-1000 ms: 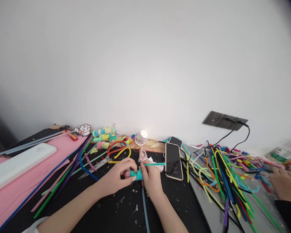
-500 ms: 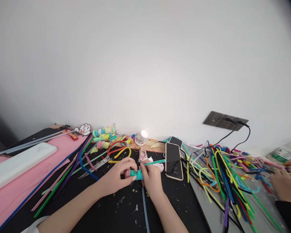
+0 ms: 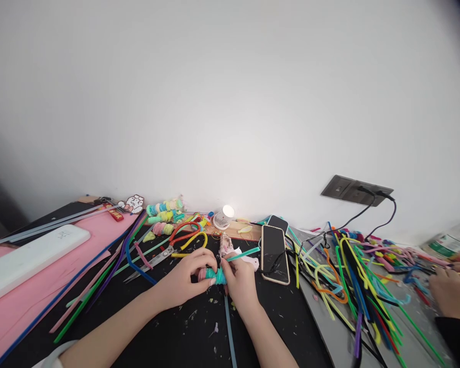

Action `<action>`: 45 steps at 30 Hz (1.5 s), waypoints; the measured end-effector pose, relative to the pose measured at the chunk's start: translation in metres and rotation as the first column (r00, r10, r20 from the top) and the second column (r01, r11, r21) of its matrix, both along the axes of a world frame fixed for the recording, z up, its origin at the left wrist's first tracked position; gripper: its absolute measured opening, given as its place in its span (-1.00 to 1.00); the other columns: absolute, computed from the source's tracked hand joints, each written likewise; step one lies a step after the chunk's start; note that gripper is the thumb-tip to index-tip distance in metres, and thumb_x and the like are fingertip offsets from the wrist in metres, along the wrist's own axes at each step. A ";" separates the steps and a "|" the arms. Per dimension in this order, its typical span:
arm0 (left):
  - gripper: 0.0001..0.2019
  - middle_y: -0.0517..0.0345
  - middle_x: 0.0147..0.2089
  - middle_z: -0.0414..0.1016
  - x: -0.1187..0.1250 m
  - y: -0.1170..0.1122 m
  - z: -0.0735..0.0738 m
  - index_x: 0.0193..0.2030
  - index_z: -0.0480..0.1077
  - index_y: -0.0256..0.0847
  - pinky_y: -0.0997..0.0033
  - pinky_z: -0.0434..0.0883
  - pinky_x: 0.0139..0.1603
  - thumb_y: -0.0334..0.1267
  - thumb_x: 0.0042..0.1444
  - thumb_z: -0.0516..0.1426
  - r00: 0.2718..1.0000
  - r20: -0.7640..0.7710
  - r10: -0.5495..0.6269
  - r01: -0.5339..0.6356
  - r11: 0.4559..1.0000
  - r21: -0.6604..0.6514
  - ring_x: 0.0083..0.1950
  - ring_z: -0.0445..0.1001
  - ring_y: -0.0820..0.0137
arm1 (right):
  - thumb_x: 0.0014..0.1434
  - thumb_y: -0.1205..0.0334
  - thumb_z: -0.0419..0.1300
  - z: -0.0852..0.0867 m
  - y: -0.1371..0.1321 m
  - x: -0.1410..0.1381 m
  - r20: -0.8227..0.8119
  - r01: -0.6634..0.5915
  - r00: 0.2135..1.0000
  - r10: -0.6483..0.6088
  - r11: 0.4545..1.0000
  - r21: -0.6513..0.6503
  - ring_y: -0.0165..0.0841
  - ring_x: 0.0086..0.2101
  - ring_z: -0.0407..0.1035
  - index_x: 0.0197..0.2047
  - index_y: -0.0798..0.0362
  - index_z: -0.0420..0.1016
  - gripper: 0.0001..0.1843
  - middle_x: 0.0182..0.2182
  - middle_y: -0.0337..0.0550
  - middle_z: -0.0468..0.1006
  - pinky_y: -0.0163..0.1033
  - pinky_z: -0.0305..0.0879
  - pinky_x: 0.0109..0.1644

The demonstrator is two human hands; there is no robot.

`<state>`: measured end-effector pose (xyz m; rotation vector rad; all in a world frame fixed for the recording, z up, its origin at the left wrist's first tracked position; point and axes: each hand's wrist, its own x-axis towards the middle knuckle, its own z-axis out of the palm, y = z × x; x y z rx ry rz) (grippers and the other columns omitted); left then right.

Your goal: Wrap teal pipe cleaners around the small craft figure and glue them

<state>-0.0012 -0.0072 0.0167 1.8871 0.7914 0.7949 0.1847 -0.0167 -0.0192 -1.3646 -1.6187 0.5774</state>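
My left hand point(image 3: 187, 280) and my right hand point(image 3: 240, 280) meet at the middle of the black table point(image 3: 176, 332). Between them is a small coil of teal and pink pipe cleaner point(image 3: 214, 276) wound round a thin rod point(image 3: 228, 327) that runs toward me. The left fingers pinch the coil's pink end. With the right fingers I grip the teal pipe cleaner point(image 3: 245, 253), whose free end sticks out to the right toward the phone.
Scissors point(image 3: 153, 260) and loose pipe cleaners lie left of my hands, beside pink paper point(image 3: 26, 301) and a white box point(image 3: 26, 258). Two phones point(image 3: 274, 245) lie to the right, then a heap of coloured pipe cleaners point(image 3: 352, 276). Another person's hand point(image 3: 450, 291) works at far right.
The free teal end has tilted slightly upward. The other person's hand at the far right shifted a little. My hands stay in place on the coil.
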 end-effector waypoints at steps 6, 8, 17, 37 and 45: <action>-0.94 0.10 -0.04 0.36 0.000 0.000 0.000 -0.24 0.41 -0.15 0.41 0.35 -0.26 -0.30 0.13 0.16 1.000 0.003 0.004 -0.004 1.000 0.000 -0.33 0.24 0.45 | 0.34 0.05 0.05 0.001 0.000 0.000 0.012 0.008 1.000 -0.008 1.000 0.003 -0.42 -0.75 0.20 -0.36 0.05 0.47 -0.66 -0.72 -0.37 0.28 -0.35 0.03 -0.59; -0.94 0.11 -0.05 0.36 0.000 0.000 0.000 -0.24 0.41 -0.15 0.42 0.35 -0.26 -0.32 0.12 0.16 1.000 0.007 0.002 -0.002 1.000 -0.006 -0.34 0.24 0.46 | 0.34 0.05 0.05 0.001 0.000 0.000 0.011 0.000 1.000 0.000 1.000 0.007 -0.42 -0.74 0.21 -0.36 0.05 0.47 -0.66 -0.72 -0.37 0.27 -0.35 0.03 -0.59; -0.95 0.11 -0.05 0.36 0.000 0.001 0.000 -0.26 0.41 -0.15 0.41 0.35 -0.27 -0.29 0.12 0.18 1.000 0.021 0.000 0.001 1.000 -0.021 -0.34 0.23 0.46 | 0.33 0.07 0.05 0.000 0.000 0.000 0.039 0.014 0.999 -0.015 1.000 0.025 -0.41 -0.73 0.21 -0.36 0.06 0.49 -0.67 -0.72 -0.36 0.28 -0.35 0.02 -0.59; -0.93 0.13 -0.04 0.32 0.000 0.001 -0.003 -0.24 0.41 -0.16 0.42 0.29 -0.26 -0.34 0.12 0.16 0.999 0.048 -0.016 0.018 0.999 -0.036 -0.32 0.24 0.46 | 0.37 -0.07 0.05 0.010 -0.003 -0.001 0.015 -0.009 1.000 0.009 1.000 -0.002 -0.42 -0.75 0.21 -0.37 0.05 0.47 -0.57 -0.73 -0.38 0.26 -0.35 0.03 -0.61; -0.93 0.14 -0.06 0.31 0.001 0.002 -0.002 -0.24 0.41 -0.17 0.42 0.27 -0.28 -0.35 0.11 0.16 0.998 0.061 -0.018 0.021 0.999 -0.044 -0.34 0.21 0.47 | 0.35 0.00 0.04 0.007 -0.003 -0.001 0.011 -0.003 1.000 0.003 1.000 -0.004 -0.42 -0.75 0.21 -0.37 0.05 0.46 -0.62 -0.72 -0.38 0.25 -0.34 0.03 -0.59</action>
